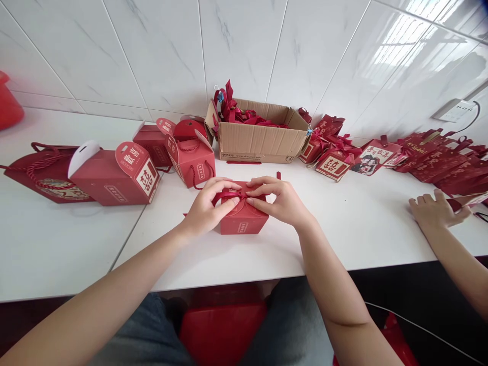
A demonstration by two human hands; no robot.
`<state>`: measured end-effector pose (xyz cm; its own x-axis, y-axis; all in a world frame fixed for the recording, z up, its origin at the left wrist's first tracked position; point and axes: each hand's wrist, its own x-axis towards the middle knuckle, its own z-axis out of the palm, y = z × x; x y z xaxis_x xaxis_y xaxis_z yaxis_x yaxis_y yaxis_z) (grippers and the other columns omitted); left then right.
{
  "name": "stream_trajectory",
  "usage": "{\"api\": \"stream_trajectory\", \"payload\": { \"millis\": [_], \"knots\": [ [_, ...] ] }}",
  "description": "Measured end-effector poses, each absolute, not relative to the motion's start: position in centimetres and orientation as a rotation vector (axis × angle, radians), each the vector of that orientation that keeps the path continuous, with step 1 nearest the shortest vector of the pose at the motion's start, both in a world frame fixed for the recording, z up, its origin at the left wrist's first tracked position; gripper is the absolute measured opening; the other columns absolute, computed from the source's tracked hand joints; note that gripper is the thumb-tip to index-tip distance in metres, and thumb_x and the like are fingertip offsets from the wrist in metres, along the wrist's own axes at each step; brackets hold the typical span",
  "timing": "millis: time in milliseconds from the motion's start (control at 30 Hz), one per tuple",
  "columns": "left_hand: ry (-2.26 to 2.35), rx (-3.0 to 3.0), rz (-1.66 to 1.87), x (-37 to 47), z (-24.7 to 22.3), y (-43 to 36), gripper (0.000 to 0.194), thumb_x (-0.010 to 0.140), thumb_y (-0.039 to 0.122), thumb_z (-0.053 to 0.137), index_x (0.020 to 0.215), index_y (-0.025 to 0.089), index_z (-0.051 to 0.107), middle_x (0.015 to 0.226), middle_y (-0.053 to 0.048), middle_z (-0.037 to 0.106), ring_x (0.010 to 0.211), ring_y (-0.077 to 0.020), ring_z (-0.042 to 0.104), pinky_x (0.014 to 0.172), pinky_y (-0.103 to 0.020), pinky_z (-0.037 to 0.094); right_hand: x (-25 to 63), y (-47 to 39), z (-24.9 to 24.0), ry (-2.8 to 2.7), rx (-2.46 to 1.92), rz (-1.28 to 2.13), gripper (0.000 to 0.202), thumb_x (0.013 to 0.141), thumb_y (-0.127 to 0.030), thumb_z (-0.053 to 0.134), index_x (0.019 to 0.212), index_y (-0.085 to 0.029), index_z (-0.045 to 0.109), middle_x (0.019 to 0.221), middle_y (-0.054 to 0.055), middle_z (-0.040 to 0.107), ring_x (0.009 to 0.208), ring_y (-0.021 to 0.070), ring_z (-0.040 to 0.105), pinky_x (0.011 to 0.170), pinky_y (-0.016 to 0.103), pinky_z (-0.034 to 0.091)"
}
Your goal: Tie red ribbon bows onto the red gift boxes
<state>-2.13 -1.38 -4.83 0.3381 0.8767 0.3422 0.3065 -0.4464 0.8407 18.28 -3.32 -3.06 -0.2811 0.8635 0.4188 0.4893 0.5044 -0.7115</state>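
A small red gift box [244, 224] stands upright on the white table straight in front of me. Dark red ribbon [227, 194] runs over its top, gathered in a knot or bow at the middle. My left hand [208, 204] is closed, thumb and fingers pinching the ribbon's left loop. From the other side, my right hand [282, 202] pinches the ribbon close to the knot. The fingertips of both hands almost meet there and hide part of the tie and the box's top.
Behind the box is a cardboard carton [259, 140] full of red ribbons. Red boxes with cord handles [192, 155] and a larger red box [110, 178] stand left. Tied boxes [333, 165] and red bags [438, 157] line the right, near another person's hand [436, 211].
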Motion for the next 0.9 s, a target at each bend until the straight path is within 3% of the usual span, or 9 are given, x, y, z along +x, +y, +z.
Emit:
{"api": "stream_trajectory", "payload": {
  "millis": [400,567,733,900],
  "knots": [
    [1.046,1.906,1.048,-2.0,-4.7,-1.4,0.024,0.08,0.036,0.063,0.1,0.022,0.065,0.115,-0.007,0.058,0.123,-0.0253,0.051,0.105,-0.04,0.043,17.9,-3.2,-3.5,-1.95,-1.065,0.507,0.012,0.079,-0.02,0.064,0.083,-0.022,0.075,0.105,0.006,0.07,0.098,0.0201,0.067,0.087,0.037,0.057],
    [1.037,1.884,1.087,-2.3,-4.6,-1.4,0.029,0.082,0.039,0.062,0.106,0.023,0.063,0.121,-0.007,0.055,0.125,-0.024,0.048,0.106,-0.039,0.041,18.7,-2.9,-3.1,-1.983,-0.996,0.468,0.016,0.084,-0.026,0.062,0.096,-0.023,0.072,0.108,0.007,0.069,0.1,0.0195,0.066,0.089,0.037,0.056],
    [1.049,1.874,1.166,-3.0,-4.3,-1.1,0.022,0.084,0.042,0.057,0.089,0.021,0.062,0.106,-0.005,0.056,0.109,-0.0222,0.054,0.093,-0.036,0.047,19.9,-2.7,-2.9,-2.021,-1.003,0.355,0.015,0.083,-0.032,0.065,0.093,-0.023,0.071,0.111,0.009,0.065,0.106,0.0214,0.063,0.09,0.039,0.054],
    [1.085,2.081,1.129,-3.4,-3.9,-0.7,0.02,0.079,0.04,0.062,0.082,0.02,0.06,0.097,-0.005,0.053,0.101,-0.0221,0.054,0.092,-0.038,0.045,20.4,-2.5,-2.6,-2.069,-0.944,0.434,0.011,0.083,-0.032,0.065,0.081,-0.021,0.069,0.102,0.007,0.064,0.093,0.0187,0.063,0.083,0.037,0.054]
  ]
}}
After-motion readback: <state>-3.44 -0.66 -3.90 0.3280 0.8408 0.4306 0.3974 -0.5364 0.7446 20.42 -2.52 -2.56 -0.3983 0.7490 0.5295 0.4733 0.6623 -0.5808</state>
